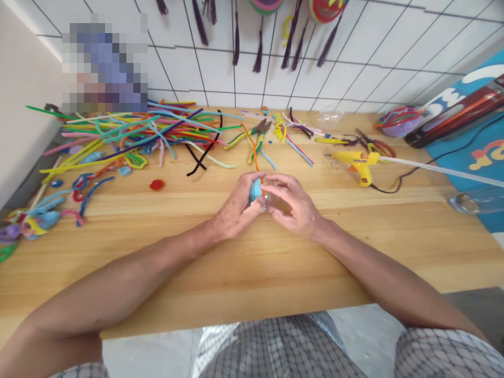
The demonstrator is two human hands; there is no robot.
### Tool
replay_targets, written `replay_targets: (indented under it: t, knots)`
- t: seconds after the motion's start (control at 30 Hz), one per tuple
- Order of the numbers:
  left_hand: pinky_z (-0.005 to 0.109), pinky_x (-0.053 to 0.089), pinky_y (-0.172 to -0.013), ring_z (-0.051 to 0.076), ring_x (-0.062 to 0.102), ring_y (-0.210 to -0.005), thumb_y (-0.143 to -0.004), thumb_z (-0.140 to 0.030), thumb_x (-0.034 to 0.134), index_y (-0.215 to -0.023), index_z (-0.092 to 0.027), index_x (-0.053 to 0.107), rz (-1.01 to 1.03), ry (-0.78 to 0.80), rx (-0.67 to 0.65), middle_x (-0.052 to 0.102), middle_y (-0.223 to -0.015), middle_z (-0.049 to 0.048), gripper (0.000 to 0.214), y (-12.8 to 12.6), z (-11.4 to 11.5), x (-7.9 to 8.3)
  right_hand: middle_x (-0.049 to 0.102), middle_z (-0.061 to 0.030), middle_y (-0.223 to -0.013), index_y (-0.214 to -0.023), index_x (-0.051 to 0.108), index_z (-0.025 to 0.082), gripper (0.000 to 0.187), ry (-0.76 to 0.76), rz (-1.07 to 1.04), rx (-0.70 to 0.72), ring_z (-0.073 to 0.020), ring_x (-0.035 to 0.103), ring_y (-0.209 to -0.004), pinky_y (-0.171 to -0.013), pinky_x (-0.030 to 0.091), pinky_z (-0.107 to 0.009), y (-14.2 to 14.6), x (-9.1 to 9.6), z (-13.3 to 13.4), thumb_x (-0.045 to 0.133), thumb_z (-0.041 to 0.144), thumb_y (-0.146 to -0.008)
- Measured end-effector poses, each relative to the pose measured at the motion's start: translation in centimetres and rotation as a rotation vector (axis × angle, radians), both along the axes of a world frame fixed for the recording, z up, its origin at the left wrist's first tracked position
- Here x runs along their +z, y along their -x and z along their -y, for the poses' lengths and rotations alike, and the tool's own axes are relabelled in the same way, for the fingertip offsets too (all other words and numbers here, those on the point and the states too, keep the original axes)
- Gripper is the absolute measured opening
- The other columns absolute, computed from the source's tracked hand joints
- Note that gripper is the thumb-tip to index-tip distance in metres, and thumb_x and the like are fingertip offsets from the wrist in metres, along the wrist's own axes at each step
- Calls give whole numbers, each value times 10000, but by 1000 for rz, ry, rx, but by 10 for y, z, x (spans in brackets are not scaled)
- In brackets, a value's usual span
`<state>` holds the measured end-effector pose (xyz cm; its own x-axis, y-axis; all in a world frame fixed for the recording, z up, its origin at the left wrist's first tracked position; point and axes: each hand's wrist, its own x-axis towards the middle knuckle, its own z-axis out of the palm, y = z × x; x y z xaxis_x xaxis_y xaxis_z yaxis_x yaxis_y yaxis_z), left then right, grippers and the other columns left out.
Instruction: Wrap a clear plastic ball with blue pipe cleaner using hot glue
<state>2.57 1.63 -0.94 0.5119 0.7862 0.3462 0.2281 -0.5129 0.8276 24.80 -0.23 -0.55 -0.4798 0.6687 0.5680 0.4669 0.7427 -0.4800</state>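
Over the middle of the table, a small clear plastic ball (269, 199) is partly covered by rows of light blue pipe cleaner (255, 192). My left hand (239, 208) is closed around the blue-covered side, thumb at the front. An orange pipe cleaner (255, 155) lies against the ball beside the blue rows, its free end sticking up and away from me. The fingers of my right hand (293, 203) are curled in from the right, fingertips pressing the orange strand onto the ball. Both palms and part of the ball are hidden.
Loose pipe cleaners (157, 126) pile up at the back left. Pliers (260, 137), scissors (374, 144) and a yellow glue gun (360, 164) with its cord lie beyond my hands. A red disc (157, 185) is left of them. A wrapped ball (399, 122) stands back right.
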Motion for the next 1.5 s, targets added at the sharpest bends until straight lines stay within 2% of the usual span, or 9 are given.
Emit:
replay_targets:
  t: [0.6, 0.77, 1.03, 1.23, 1.4, 1.5]
  knots:
    - [539, 438, -1223, 317, 500, -1433, -1104, -446, 467, -1530, -189, 388, 15, -53, -40, 490, -1519, 199, 504, 3, -2, -6, 567, -145, -1487, -1514, 550, 334, 605, -20, -19, 17, -327, 589, -1380, -1041, 594, -531, 0, -1, -2, 684, 180, -944]
    - [535, 444, -1220, 314, 512, -1421, -1100, -496, 473, -1527, -206, 412, 45, -29, -47, 505, -1515, 185, 520, 4, -2, -6, 563, -139, -1485, -1511, 549, 345, 599, -18, -30, 24, -322, 592, -1375, -1045, 595, -529, 0, 0, -1, 685, 183, -950]
    - [535, 447, -1222, 314, 521, -1425, -1104, -452, 484, -1527, -196, 416, 29, -31, -39, 512, -1517, 190, 499, 3, -1, -3, 580, -130, -1487, -1505, 551, 345, 590, -12, -19, 4, -333, 596, -1378, -1096, 564, -584, -1, -2, -2, 687, 215, -946]
    - [526, 447, -1225, 305, 525, -1427, -1124, -516, 380, -1516, -237, 464, 108, 9, -71, 540, -1511, 152, 488, 5, -2, -2, 577, -133, -1489, -1517, 548, 340, 603, -15, -31, 1, -330, 590, -1387, -1121, 546, -583, -1, -2, -2, 687, 210, -944]
    - [530, 463, -1205, 313, 548, -1396, -1080, -479, 526, -1512, -208, 448, 64, -8, -50, 541, -1503, 174, 515, 3, -4, -4, 580, -134, -1473, -1501, 553, 339, 588, -13, -40, 0, -323, 592, -1383, -1105, 557, -571, 0, -1, -1, 684, 196, -946]
    - [524, 463, -1206, 311, 547, -1398, -1072, -462, 544, -1503, -189, 439, 51, -33, -48, 542, -1494, 186, 520, 2, -4, -4, 578, -140, -1466, -1492, 556, 331, 577, -14, -44, 5, -322, 593, -1381, -1102, 558, -570, 1, -1, -1, 682, 191, -947]
